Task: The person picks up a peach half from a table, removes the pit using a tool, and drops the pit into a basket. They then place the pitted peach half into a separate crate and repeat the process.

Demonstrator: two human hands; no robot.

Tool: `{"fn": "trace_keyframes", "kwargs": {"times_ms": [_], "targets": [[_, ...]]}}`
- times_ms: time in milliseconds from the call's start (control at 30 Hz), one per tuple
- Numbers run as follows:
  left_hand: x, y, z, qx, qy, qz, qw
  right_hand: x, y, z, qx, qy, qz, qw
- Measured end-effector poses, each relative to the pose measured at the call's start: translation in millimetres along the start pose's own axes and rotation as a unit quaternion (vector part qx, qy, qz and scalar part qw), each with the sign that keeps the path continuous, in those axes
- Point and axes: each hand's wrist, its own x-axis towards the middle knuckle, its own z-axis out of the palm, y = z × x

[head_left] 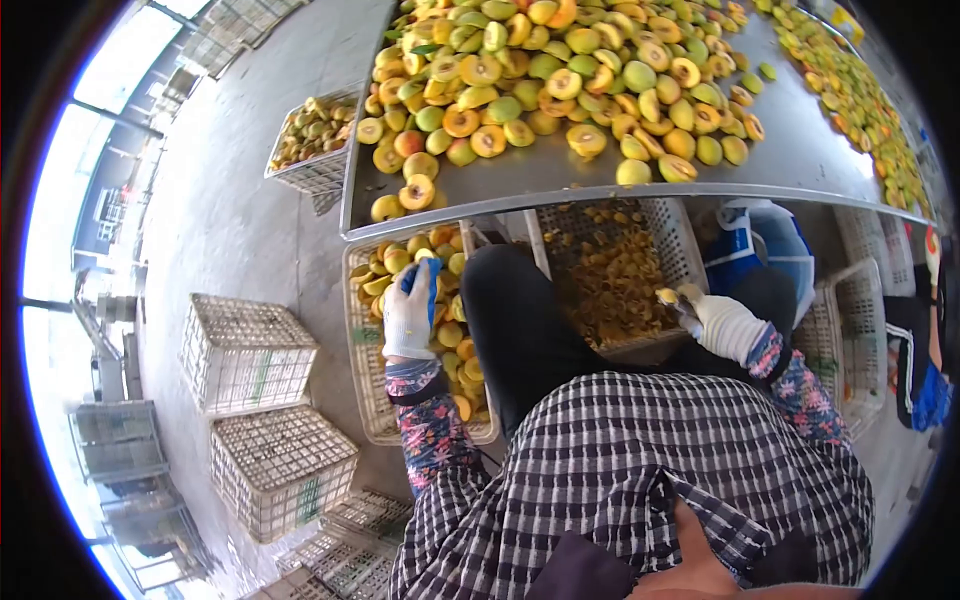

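Observation:
My left hand (408, 312), in a white glove with a blue palm, is over a crate (362, 400) of halved peaches (462, 362). Its fingers are closed on a peach half (425, 254), which shows pale yellow at the fingertips. My right hand (722, 322), in a white glove, is closed at the right edge of a second crate (690, 240) holding brown-yellow pits and scraps (610, 280). A small yellow piece (667, 296) shows at its fingertips; the thing inside the grip is hidden. Many peach halves (560, 85) lie heaped on the metal table (760, 180) ahead.
The table's raised metal edge (600, 198) runs just beyond my knees. A blue-and-white bucket (785, 250) stands at right, beside more crates (855, 330). Two upturned crates (250, 350) are on the floor at left. Another person's blue-gloved hand (932, 398) shows at far right.

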Motion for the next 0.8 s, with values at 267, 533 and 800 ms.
{"fn": "trace_keyframes", "kwargs": {"times_ms": [267, 533, 800], "targets": [[68.4, 23.4, -17.7, 0.301, 0.184, 0.243, 0.904, 11.4, -13.0, 7.9, -0.073, 0.089, -0.071, 0.991], [156.6, 47.4, 49.9, 0.553, 0.060, 0.049, 0.830, 2.5, -20.1, 8.8, -0.076, 0.125, -0.076, 0.986], [141.6, 63.8, 62.4, 0.336, 0.069, 0.104, 0.933, 11.6, -15.0, 6.5, 0.000, 0.088, -0.049, 0.995]]}}
